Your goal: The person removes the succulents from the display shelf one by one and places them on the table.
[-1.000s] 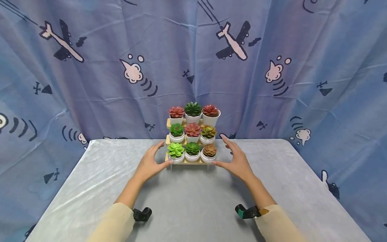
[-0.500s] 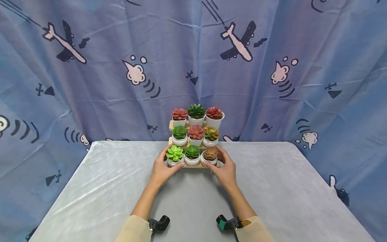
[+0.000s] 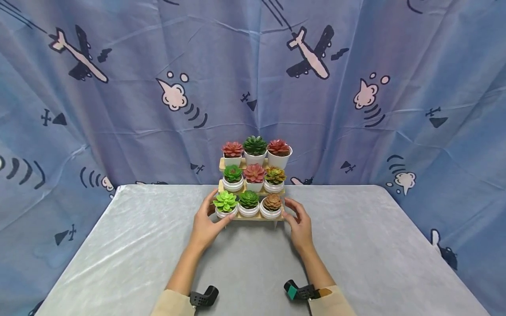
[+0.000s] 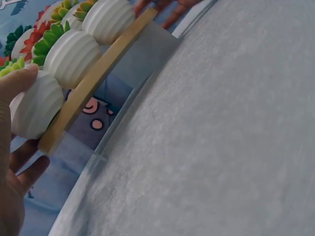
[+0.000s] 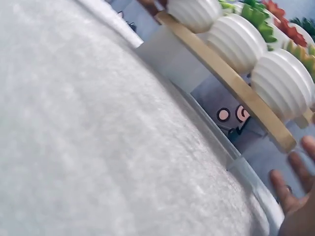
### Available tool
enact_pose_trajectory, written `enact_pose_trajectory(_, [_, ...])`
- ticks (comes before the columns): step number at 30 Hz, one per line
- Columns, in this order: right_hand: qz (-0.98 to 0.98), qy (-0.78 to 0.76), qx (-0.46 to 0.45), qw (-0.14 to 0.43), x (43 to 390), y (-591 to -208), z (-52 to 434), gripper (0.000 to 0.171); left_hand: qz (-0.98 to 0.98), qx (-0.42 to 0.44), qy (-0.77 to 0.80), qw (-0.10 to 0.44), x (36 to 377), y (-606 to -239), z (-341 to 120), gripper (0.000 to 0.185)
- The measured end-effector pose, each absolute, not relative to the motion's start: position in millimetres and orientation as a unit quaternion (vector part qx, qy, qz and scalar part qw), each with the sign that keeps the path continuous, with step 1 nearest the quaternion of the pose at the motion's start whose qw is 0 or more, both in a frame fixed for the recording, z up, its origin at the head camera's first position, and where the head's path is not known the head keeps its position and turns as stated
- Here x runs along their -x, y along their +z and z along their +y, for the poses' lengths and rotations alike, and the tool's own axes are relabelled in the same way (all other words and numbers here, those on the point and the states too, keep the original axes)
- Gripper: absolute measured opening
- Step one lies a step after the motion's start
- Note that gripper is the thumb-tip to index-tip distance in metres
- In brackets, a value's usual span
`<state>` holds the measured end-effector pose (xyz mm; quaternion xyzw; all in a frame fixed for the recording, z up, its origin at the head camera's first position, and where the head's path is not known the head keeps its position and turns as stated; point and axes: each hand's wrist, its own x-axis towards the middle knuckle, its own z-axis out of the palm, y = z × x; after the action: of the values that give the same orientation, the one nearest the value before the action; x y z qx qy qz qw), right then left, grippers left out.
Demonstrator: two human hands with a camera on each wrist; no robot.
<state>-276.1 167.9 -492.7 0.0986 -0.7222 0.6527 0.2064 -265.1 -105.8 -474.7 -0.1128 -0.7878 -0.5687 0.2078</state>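
Nine small potted succulents sit in three rows on a stepped wooden stand (image 3: pixel 251 217), which stands at the far middle of the grey table (image 3: pixel 118 254), close to the aeroplane curtain (image 3: pixel 118 109). We have our left hand (image 3: pixel 205 224) at the stand's left end: its thumb lies curled over the white ribbed pot of the light-green succulent (image 3: pixel 225 201), and its fingers reach under the end of the lowest plank (the left wrist view shows this plainly, thumb on the pot (image 4: pixel 34 110) and fingers below the wood). Our right hand (image 3: pixel 299 224) is at the stand's right end, beside the brown succulent (image 3: pixel 272 202); its fingers are loosely spread and, in the right wrist view, sit just clear of the plank's end (image 5: pixel 288 142), so we judge it not yet gripping.

As we read it, the reaching is done on the left and nearly done on the right. What remains is for the right hand to take hold of its end; the stand itself rests on the table, all pots upright in their rows.
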Motion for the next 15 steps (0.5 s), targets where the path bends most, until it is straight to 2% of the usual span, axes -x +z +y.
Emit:
enact_pose_trajectory(7, [-0.762, 0.632, -0.051, 0.134, 278.4, -499.1, 175.7, 0.034, -0.790, 0.107, -0.564, 0.216, 261.3, -472.3, -108.1, 0.077])
enact_pose_trajectory(15, [-0.776, 0.617, -0.039, 0.127, 280.1, -500.9, 173.2, 0.037, -0.762, 0.067, -0.610, 0.205, 264.4, -465.8, -122.0, 0.077])
